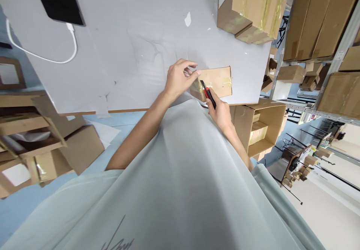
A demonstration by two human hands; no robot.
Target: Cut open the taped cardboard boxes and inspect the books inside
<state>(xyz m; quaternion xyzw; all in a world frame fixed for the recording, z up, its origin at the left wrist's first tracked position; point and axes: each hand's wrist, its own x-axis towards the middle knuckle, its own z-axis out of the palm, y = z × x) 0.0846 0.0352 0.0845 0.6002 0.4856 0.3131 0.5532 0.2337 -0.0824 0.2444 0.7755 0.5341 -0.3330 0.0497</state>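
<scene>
On the near side of the white table lies a small cardboard box [218, 80] with shiny yellowish tape at both ends. My right hand [221, 113] is closed around a red and black utility knife [208, 93]. The knife's tip points up and left, over the taped left end of the box. At the box's upper left corner is my left hand [180, 78], its thumb tip at the cardboard edge. The fingers of that hand are curved but apart from the thumb, with a gap between them.
Larger taped boxes [250, 9] stand at the table's far right. A black tablet-like device [59, 0] with a white cable [53, 60] lies far left. An open carton [266, 128] sits below the right edge, and more cartons [81, 148] are at lower left. Shelving [326, 73] holds boxes.
</scene>
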